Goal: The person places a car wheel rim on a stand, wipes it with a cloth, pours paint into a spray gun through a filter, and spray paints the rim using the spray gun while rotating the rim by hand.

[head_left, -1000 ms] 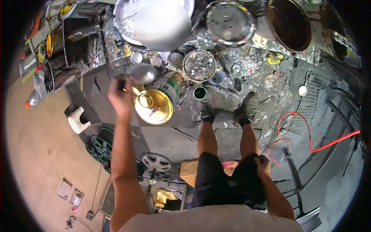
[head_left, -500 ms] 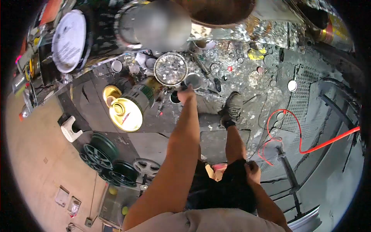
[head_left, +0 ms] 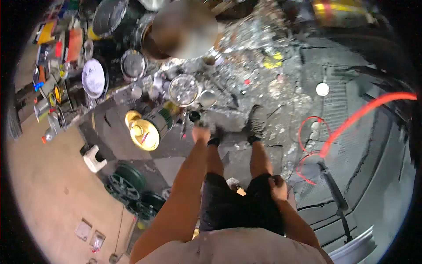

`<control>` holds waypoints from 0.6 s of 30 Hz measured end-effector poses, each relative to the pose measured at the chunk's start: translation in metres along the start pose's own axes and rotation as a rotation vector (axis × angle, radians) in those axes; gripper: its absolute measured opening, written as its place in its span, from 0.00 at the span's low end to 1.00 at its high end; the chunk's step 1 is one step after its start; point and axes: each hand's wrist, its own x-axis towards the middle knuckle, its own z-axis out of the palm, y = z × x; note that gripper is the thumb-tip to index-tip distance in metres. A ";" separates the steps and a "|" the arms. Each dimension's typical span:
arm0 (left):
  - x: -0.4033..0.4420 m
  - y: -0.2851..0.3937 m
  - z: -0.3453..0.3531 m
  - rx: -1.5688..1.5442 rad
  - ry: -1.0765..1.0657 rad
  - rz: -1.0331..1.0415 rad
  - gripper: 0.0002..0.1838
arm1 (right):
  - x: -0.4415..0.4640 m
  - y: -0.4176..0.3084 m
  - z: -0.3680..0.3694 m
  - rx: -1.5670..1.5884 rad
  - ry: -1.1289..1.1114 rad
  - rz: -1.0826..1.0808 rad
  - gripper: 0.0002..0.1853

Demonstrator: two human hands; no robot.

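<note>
My left hand (head_left: 200, 133) reaches down beside a small cup with dark contents (head_left: 194, 116); its fingers are hidden and blurred, so a grip on the cup cannot be made out. To the left of the cup lies a tilted can (head_left: 161, 119) with a gold lid (head_left: 146, 134), and a gold-coloured round piece (head_left: 132, 118) beside it. A grey cup (head_left: 208, 98) and a speckled round container (head_left: 183, 90) stand beyond my left hand. My right hand (head_left: 279, 188) is at my thigh, its fingers curled by the hem of my shorts; what they hold is unclear.
Paint-covered containers, including one with a white lid (head_left: 93, 78), line the upper left. A white stool (head_left: 94, 159) and dark green wheels (head_left: 125, 181) are at the left. A red hose (head_left: 351, 121) loops at the right. My shoe (head_left: 256, 122) is on the stained floor.
My left hand has swung from beside the gold-lidded can to the dark-filled cup. The view has shifted. My right hand has stayed at my thigh.
</note>
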 end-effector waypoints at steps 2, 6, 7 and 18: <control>-0.051 -0.039 0.003 0.256 -0.120 0.299 0.29 | -0.009 -0.025 -0.011 0.004 -0.007 0.042 0.21; -0.113 -0.141 0.011 0.475 -0.521 0.572 0.34 | -0.020 -0.048 -0.049 -0.027 0.007 -0.005 0.22; -0.190 -0.072 -0.057 0.323 -0.506 0.368 0.32 | -0.026 -0.061 -0.064 0.073 0.029 -0.062 0.20; -0.386 -0.048 -0.186 0.070 -0.567 0.441 0.29 | -0.063 -0.372 -0.441 0.789 0.833 -1.056 0.21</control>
